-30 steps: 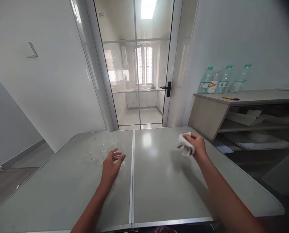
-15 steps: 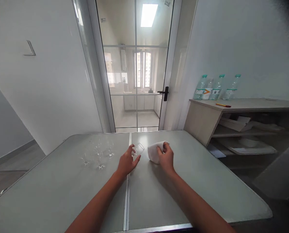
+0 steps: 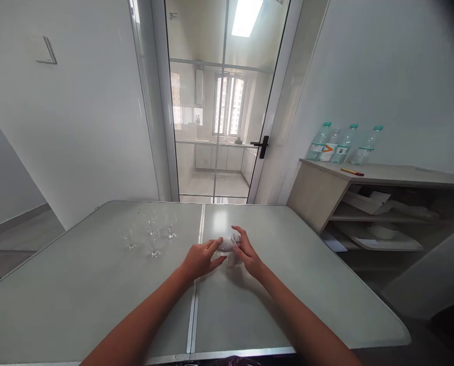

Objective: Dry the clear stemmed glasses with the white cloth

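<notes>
My left hand (image 3: 201, 258) is closed around a clear glass (image 3: 224, 245), which lies tilted sideways above the table. My right hand (image 3: 249, 255) grips a white cloth (image 3: 233, 258) and presses it to the glass's open end. Part of the cloth shows white at the glass, and the rest hangs below. The fingers hide much of the glass. To the left, several clear stemmed glasses (image 3: 155, 251) stand upright in a group on the grey-green table (image 3: 135, 300).
A metal seam (image 3: 192, 317) divides the table. Beyond it stands a glass door (image 3: 221, 168) with a black handle (image 3: 264, 146). At right, a wooden shelf unit (image 3: 314, 195) bears plastic bottles (image 3: 343, 145) and a yellow-red pen-like object (image 3: 352, 172).
My right hand has brought the cloth leftward onto the glass's mouth. The glass has turned more level between both hands. The whole view has tilted slightly.
</notes>
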The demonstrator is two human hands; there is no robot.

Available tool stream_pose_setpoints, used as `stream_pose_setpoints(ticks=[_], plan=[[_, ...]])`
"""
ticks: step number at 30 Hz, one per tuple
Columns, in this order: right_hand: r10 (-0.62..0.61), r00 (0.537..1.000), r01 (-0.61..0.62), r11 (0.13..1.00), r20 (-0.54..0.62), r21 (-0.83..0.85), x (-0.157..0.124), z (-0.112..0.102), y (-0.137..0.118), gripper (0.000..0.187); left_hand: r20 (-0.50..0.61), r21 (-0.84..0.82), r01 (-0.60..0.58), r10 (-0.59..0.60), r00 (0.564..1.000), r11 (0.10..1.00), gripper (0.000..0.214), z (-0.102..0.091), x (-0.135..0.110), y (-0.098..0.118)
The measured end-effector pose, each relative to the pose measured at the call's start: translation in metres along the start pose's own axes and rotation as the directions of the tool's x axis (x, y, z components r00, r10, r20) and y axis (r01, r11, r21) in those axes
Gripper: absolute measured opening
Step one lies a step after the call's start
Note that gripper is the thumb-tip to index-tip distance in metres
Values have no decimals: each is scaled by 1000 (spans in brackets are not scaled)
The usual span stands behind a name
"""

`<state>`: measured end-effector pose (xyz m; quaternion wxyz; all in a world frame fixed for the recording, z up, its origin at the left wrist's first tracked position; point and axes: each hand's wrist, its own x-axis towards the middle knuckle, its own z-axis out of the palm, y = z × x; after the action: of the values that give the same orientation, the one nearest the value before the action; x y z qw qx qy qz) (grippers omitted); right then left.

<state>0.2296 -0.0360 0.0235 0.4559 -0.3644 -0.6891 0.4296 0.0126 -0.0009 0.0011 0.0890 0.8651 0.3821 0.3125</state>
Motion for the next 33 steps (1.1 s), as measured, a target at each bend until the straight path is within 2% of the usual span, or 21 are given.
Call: stream_pose_setpoints(ticks=[2,5,8,11,15,18,20,23,25,29,33], plan=[[-21,999,23,999,48,-38,-1,0,-3,72,7,-5,-32,32,999,999,50,0,-2,2],[-29,997,38,993,78,-109,-3,-1,-5,68,0,-82,7,-7,1000,997,51,-2,-1,6],[-33,999,34,996,8,-82,-3,-5,-6,58,-7,-189,71,-74,997,979,52,-4,2,11],[-31,994,30,999,-106,-12,-2,-8,-4,52,-16,-217,90,-96,995,972,52,-2,4,14],[-62,982,48,995,-179,-83,1,-7,1,48,-58,-142,54,-63,996,988,52,7,0,10],[-74,991,52,981,-114,-188,2,-2,5,47,-116,-13,3,-5,993,1000,51,15,-4,5],[-73,995,59,978,-63,-199,3,1,6,46,-139,69,-32,41,989,997,50,17,-4,3],[-56,998,55,987,-2,-151,3,0,4,45,-117,120,-88,103,988,989,50,17,-3,1],[-53,999,54,993,12,-104,4,-2,3,43,-89,87,-82,90,992,993,50,14,0,-1],[-40,998,41,999,-50,33,6,-5,3,37,-42,-34,4,-6,999,999,54,11,2,-5],[55,990,-25,975,-131,219,8,-6,8,33,-44,54,-20,22,999,998,55,12,2,-9]])
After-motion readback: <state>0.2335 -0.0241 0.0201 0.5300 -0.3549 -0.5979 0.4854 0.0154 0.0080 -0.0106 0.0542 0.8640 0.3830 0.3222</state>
